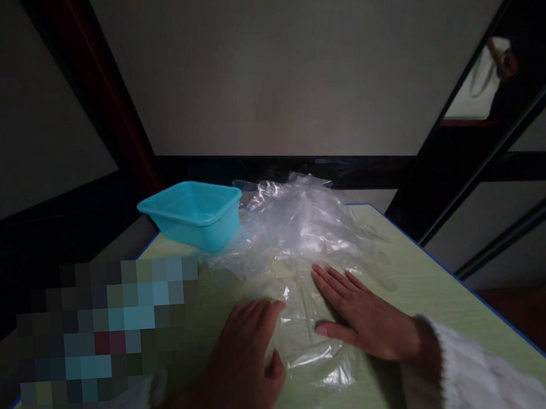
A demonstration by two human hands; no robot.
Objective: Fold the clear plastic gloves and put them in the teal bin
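Closest to me, along the bottom edge, are the white sleeves (pixel 481 364). From them, the right hand (pixel 366 322), right of centre, is open and palm-down on a clear plastic sheet (pixel 317 356). The left hand (pixel 247 348), lower centre, is loosely curled, a gap between thumb and forefinger; I see no fold pinched there. The sheet runs between the hands, from mid-frame to the bottom edge, wrinkled and glossy.

I judge that the thin film could slip or bunch if the palm slides, and a sharp tug could tear it. It also seems close enough to the pile of clear plastic (pixel 306 218) just above it for a pull to drag loose layers along.

Left of that pile, a turquoise basin (pixel 223 229) stands upright on the pale green table (pixel 427 306). I see bare inner walls, but its near rim hides part of the floor, so I can't tell everything inside. Pixelation covers the lower left.
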